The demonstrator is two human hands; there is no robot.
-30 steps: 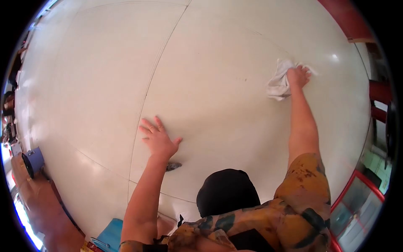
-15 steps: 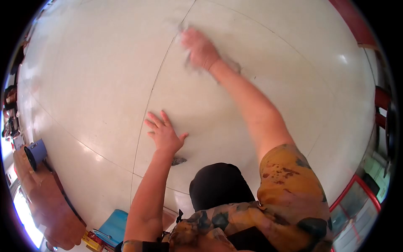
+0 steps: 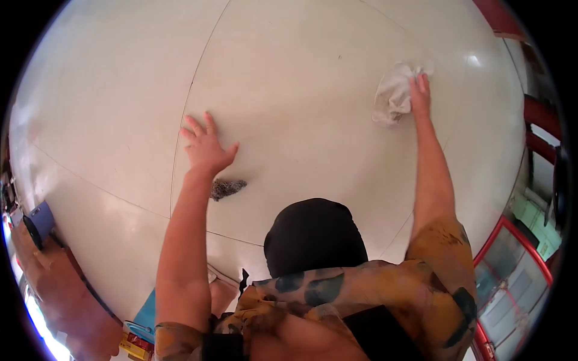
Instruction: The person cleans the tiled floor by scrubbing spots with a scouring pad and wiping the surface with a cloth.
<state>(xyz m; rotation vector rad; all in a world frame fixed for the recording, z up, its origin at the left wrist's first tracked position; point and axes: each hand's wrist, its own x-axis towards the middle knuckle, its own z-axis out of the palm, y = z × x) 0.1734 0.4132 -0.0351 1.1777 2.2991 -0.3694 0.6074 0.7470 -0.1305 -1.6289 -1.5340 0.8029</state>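
Left hand (image 3: 206,149): fingers splayed on glossy floor (image 3: 295,138)
Right hand (image 3: 420,98): on crumpled cloth (image 3: 390,99); grip unclear
Wad (image 3: 229,189): dark, rough, oblong

One left hand (image 3: 206,149) and one right hand (image 3: 421,97) make two; I also count two forearms (image 3: 188,240), two sleeves (image 3: 441,248), one cloth (image 3: 392,96) and one scouring pad (image 3: 229,188).
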